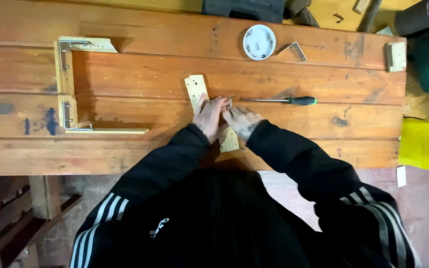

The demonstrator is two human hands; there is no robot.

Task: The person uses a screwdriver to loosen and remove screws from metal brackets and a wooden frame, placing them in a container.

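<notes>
A short pale wood strip [196,88] with small holes lies slanted on the workbench [140,74]. My left hand [209,116] lies flat on the strip's middle and holds it down. My right hand [242,120] is just to its right, fingertips pinched at a small metal piece [229,103] on the strip; what it is stays too small to tell. The strip's near end [228,140] shows between my wrists. A screwdriver [279,100] with a black and green handle lies on the bench right beside my right hand.
A U-shaped wooden frame [66,84] with metal corner brackets lies at the left. At the back sit a round white lid [259,41] holding screws, a loose metal angle bracket [296,48] and a small wood block [396,55]. Yellow sheet [425,144] lies right of the bench.
</notes>
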